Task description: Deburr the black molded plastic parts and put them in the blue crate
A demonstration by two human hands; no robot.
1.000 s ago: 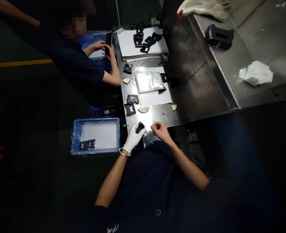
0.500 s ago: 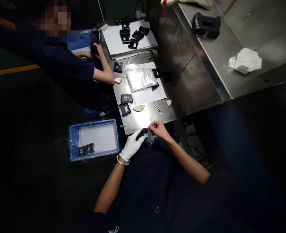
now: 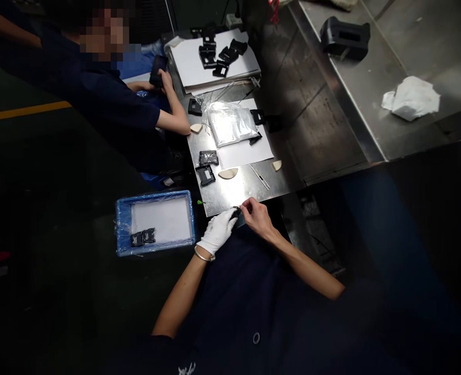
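Note:
My left hand (image 3: 217, 231), in a white glove, is closed on a small black part (image 3: 236, 212) just off the near edge of the metal table (image 3: 236, 195). Bare fingers of my right hand (image 3: 257, 215) are pinched together at the part's right side; whatever they hold is too small to make out. Below the part, between my hands, is a dark bluish piece (image 3: 241, 221). Tweezers (image 3: 259, 177) and a cream-coloured curved piece (image 3: 228, 173) lie on the table ahead of my hands.
Black parts lie on a white stack (image 3: 193, 67) and beside a clear plastic bag (image 3: 232, 125). At left is a blue bin (image 3: 194, 224) holding wrapped black parts. Another person (image 3: 116, 104) holds a phone (image 3: 158, 71). A metal counter (image 3: 394, 52) stands at right.
My left hand has turned, so less of the black part shows. My right hand stays pinched beside it. The whole view has shifted slightly, and the other person's phone is tilted differently.

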